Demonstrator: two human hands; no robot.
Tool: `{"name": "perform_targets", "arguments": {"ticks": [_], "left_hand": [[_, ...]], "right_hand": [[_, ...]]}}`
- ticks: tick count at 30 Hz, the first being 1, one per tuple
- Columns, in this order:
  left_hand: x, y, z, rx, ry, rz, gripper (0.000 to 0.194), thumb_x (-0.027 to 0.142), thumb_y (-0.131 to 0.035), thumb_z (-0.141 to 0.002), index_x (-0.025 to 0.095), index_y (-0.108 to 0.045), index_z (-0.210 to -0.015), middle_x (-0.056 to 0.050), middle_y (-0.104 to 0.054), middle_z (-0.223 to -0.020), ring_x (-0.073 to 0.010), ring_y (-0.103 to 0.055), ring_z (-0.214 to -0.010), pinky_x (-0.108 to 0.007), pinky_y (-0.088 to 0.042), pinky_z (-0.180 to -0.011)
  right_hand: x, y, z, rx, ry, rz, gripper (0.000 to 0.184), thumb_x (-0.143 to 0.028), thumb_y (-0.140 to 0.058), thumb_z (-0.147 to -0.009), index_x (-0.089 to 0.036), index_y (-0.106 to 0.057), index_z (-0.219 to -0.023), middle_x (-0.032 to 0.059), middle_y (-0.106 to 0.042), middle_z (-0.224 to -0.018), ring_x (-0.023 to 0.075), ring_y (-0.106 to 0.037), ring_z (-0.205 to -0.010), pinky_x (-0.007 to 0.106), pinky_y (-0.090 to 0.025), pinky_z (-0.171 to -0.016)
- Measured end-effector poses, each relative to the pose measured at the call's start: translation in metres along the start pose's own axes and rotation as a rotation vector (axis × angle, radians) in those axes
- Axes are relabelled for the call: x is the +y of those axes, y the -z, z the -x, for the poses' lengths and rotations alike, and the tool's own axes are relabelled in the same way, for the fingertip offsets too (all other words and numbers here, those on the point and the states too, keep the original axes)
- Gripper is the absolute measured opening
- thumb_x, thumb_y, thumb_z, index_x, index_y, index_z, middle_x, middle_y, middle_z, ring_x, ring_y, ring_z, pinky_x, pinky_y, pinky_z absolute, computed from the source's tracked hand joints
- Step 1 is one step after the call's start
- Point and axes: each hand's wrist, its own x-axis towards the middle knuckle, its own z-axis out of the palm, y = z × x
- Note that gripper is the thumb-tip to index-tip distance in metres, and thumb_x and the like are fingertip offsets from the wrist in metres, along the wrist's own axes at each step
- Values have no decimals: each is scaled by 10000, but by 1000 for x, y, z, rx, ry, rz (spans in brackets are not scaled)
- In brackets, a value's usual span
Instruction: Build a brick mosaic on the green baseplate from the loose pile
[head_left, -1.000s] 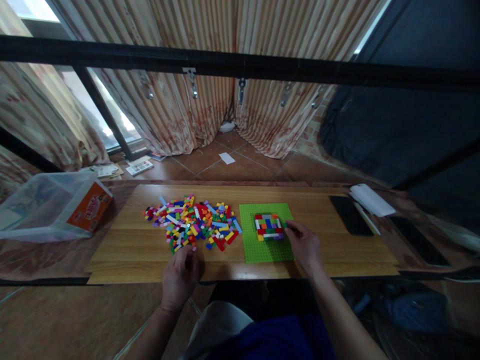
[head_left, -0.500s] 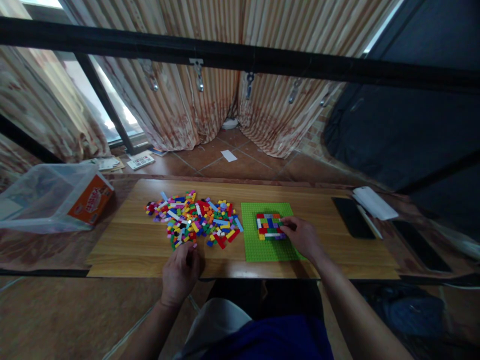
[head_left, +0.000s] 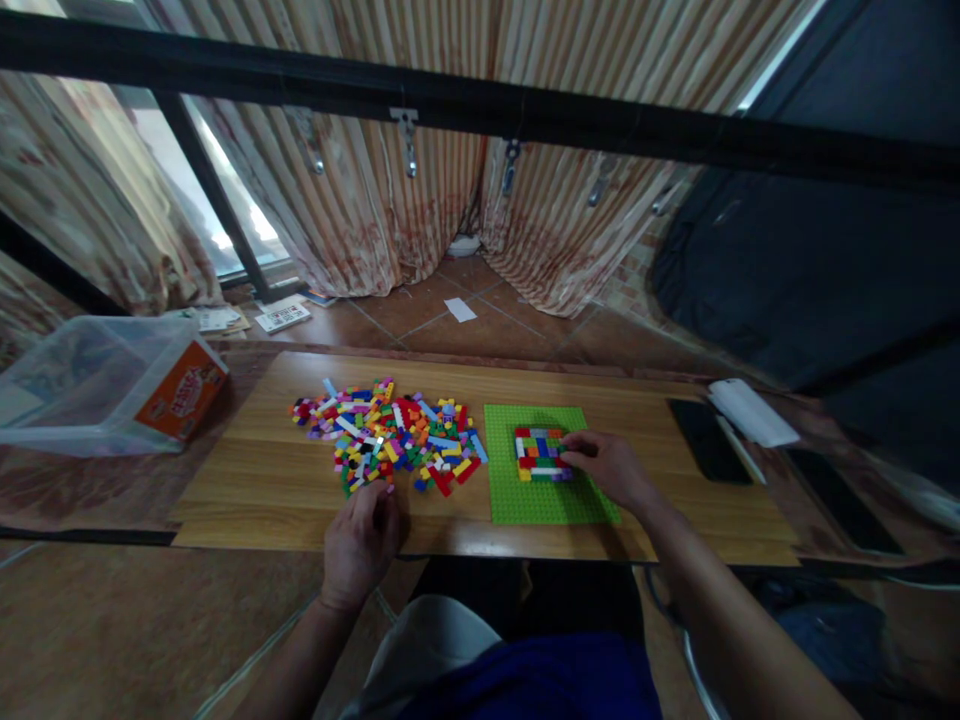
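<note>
On the green baseplate (head_left: 506,499) sits a flat block of toy bricks (head_left: 541,452) in rows of mixed colours. My right hand (head_left: 609,468) is at the right edge of that block, thumb and fingers pinched on a toy brick there. That brick is mostly covered by the fingertips. To the left lies a loose pile of toy bricks (head_left: 405,435) in many colours and lengths. My left hand (head_left: 361,530) rests at the pile's near edge with fingers curled together. A small pink brick shows by its fingertips; whether they grip it is hidden.
The wooden board (head_left: 247,490) carries the bricks. A clear plastic box (head_left: 82,390) with an orange label stands left. At the right lie a dark phone-like slab (head_left: 709,440), a white object (head_left: 754,412) and another dark slab (head_left: 844,500). A black bar (head_left: 465,105) crosses above.
The view has shifted slightly. My right hand stays at the block's right edge, and my left hand keeps its place by the pile.
</note>
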Motion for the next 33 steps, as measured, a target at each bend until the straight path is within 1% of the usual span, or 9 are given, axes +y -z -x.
{"name": "perform_targets", "arguments": {"ticks": [6,14,19,25,33], "left_hand": [[-1,0,1,-10,-5,-8,147,282,-481,-881,213,-578,-966,-46,-701,-877,-173,-674,-780,-264,-521,-712],[-2,0,1,16,-48,-25,141,271,-487,-885,209,-570,-981,-52,-699,-894,-176,-677,-795,-262,-520,-717],[-3,-2,0,39,-68,-45,131,262,-502,-886,200,-577,-975,-43,-697,-878,-164,-675,-774,-246,-511,-692],[-1,-1,0,26,-51,-61,125,253,-514,-887,189,-584,-968,-42,-694,-861,-160,-675,-780,-236,-501,-695],[-2,-2,0,21,-68,-61,118,233,-522,-883,191,-580,-976,-33,-684,-854,-155,-667,-774,-233,-499,-700]], "right_hand": [[7,0,-1,-43,-23,-51,227,-375,-687,-700,-217,-725,-859,15,-726,-815,188,-659,-748,340,-496,-726],[2,2,-4,-87,-35,-105,189,-341,-697,-671,-214,-724,-808,5,-716,-753,168,-642,-684,311,-495,-671],[8,-1,-3,-68,-60,-201,244,-390,-719,-656,-214,-725,-825,0,-711,-760,164,-640,-695,304,-504,-665],[10,-1,-5,-102,-112,-246,268,-397,-743,-616,-218,-723,-814,-7,-698,-736,153,-621,-678,291,-491,-653],[12,-1,-8,-118,-102,-212,271,-405,-740,-623,-220,-727,-820,-14,-680,-716,150,-600,-665,295,-472,-655]]}}
